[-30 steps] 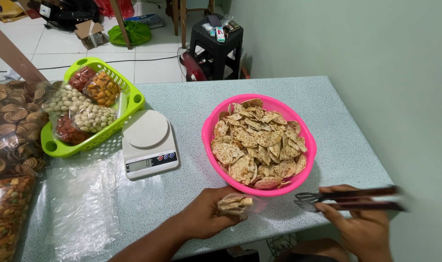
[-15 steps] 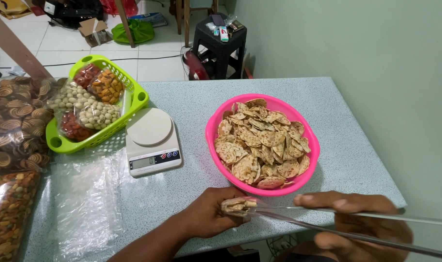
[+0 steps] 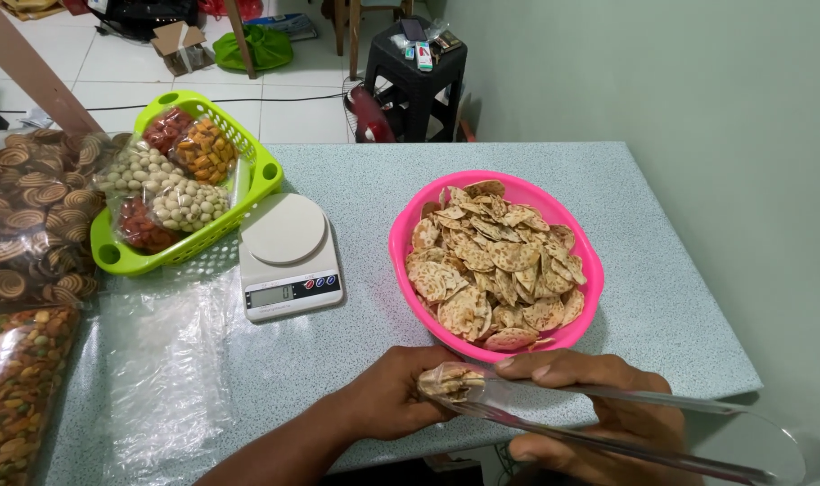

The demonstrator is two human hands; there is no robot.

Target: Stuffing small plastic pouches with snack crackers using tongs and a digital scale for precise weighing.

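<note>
My left hand (image 3: pixel 385 398) rests at the table's front edge, shut on a small stack of round flat crackers (image 3: pixel 446 382). Just to its right, my right hand (image 3: pixel 599 409) grips a pair of long shiny tongs (image 3: pixel 626 430). The tong tips lie against the cracker stack, and the handle end runs off toward the lower right. Directly behind both hands stands a pink plastic basket (image 3: pixel 583 256) heaped with the same crackers (image 3: pixel 491 270).
A white kitchen scale (image 3: pixel 288 255) stands left of the pink basket. Behind it is a green basket (image 3: pixel 257 175) of bagged snacks. Large snack bags (image 3: pixel 27 270) and clear plastic sheets (image 3: pixel 162 360) cover the left side. A green wall borders the right.
My right hand has swung the tongs in from the right until their tips meet the cracker stack. My left hand has stayed at the front edge with the stack.
</note>
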